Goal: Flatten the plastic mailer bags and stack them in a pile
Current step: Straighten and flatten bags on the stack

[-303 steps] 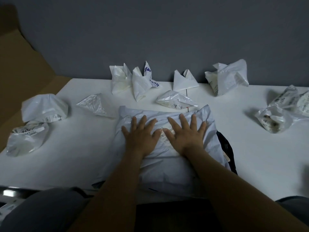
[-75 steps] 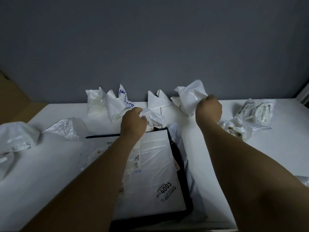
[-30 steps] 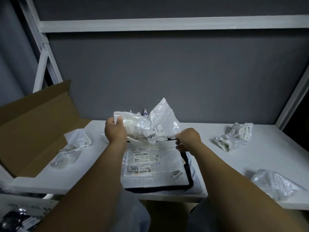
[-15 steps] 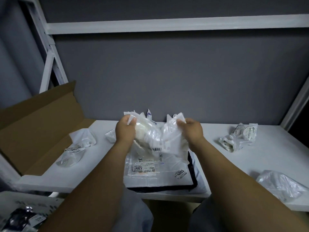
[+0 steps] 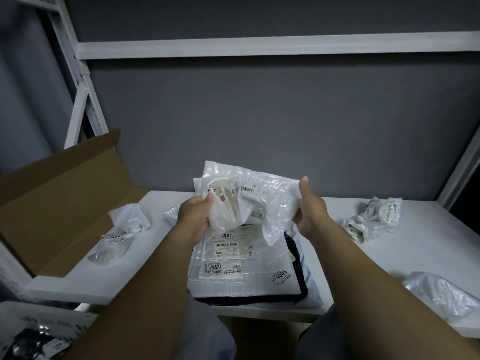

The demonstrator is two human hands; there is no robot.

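- the fingers (image 5: 205, 201) of the left hand (image 5: 196, 215) are curled round the left edge of a crumpled mailer bag (image 5: 249, 198), bunching the plastic.
- the right hand (image 5: 309, 211) pinches the bag's right edge, thumb up along the front; its other fingers are behind the plastic and mostly hidden.
- the bag hangs in the air between both hands, partly spread but wrinkled, its barcode label facing me.
- it is held directly above the pile of flattened bags (image 5: 246, 263) at the near edge of the desk (image 5: 389, 255).
- i'd say this is the opening-out step. next, it looks like the bag needs pulling taut, laying square on the pile and pressing flat with the palms.
- more crumpled bags wait on the desk: a cluster far right (image 5: 374, 216), one near right (image 5: 441, 294) and some on the left (image 5: 122, 229) beside the open cardboard box (image 5: 59, 193).
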